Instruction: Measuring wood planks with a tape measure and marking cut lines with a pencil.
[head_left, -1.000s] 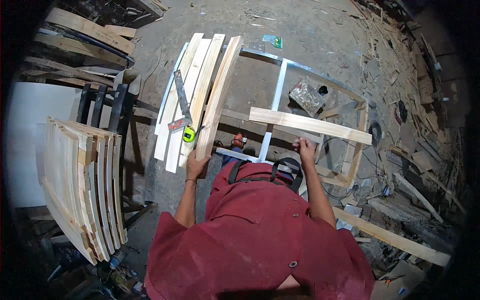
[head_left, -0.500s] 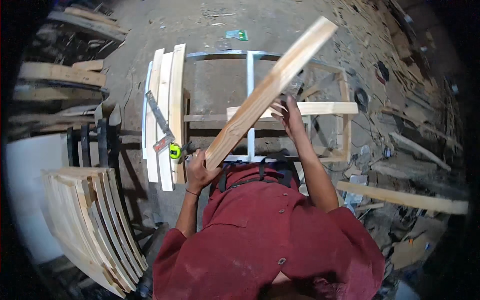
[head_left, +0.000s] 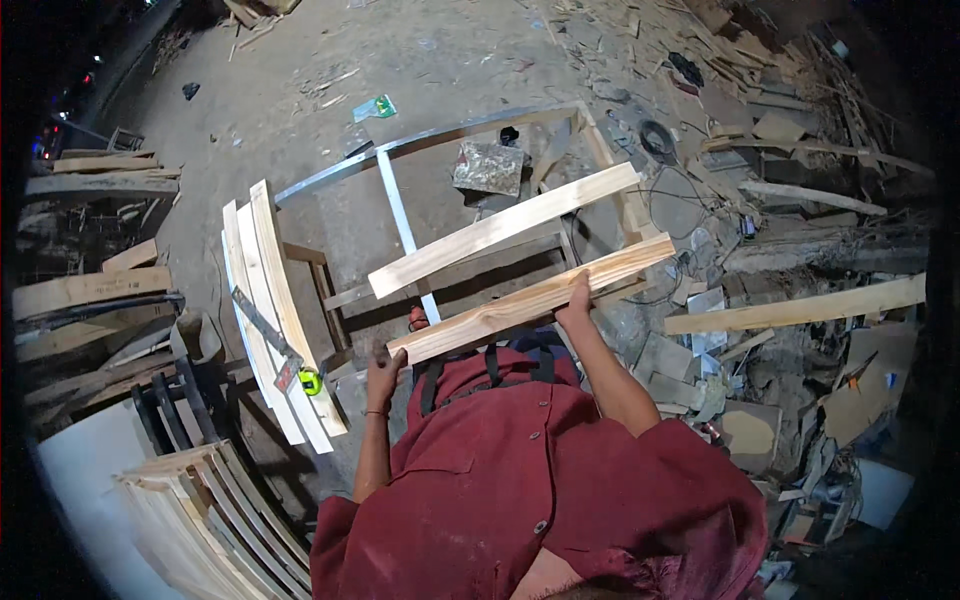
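Observation:
A pale wooden board (head_left: 530, 302) lies crosswise in front of my body, over the near side of a rectangular frame (head_left: 395, 195). My left hand (head_left: 382, 378) is closed on its left end. Toward the board's right end, my right hand (head_left: 577, 303) grips its near edge. Whether the board touches the frame below I cannot tell. A second board (head_left: 500, 232) rests across the frame just beyond it. On the frame's left end, several boards (head_left: 268, 270) lie side by side, carrying a metal square (head_left: 265, 325) and a green tape measure (head_left: 311, 382).
A stack of cut boards (head_left: 215, 510) stands at lower left, below dark upright posts (head_left: 190, 400). A long plank (head_left: 800, 305) juts in at right among scrap and cables. Inside the frame sits a worn block (head_left: 489, 168); a green packet (head_left: 375, 108) lies beyond.
The held board has swung from a steep diagonal to nearly crosswise and come down nearer my body. My right hand now grips its right part. The view has turned.

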